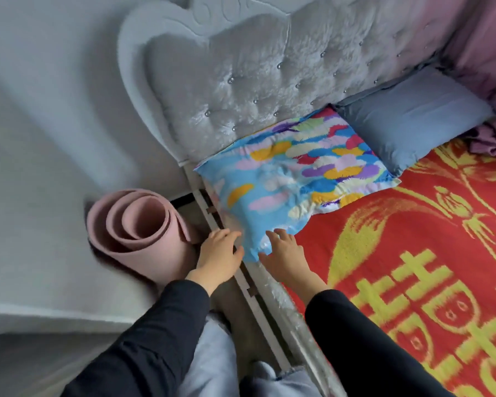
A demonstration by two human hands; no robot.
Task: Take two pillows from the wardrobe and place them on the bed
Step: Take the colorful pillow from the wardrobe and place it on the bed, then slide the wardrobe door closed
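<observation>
A bright blue pillow (292,173) with a many-coloured feather print lies at the head of the bed, against the grey tufted headboard (258,90). Beside it to the right lies a plain grey-blue pillow (407,118). Both rest on the red and yellow blanket (413,253). My left hand (219,253) hovers at the printed pillow's near left corner, fingers spread, holding nothing. My right hand (284,255) touches the pillow's near edge with fingers apart, not gripping it.
A rolled pink mat (138,239) stands on the floor left of the bed, close to my left hand. The bed's side rail (249,293) runs between my arms. Purple fabric (490,133) is bunched at the far right. A white wall lies left.
</observation>
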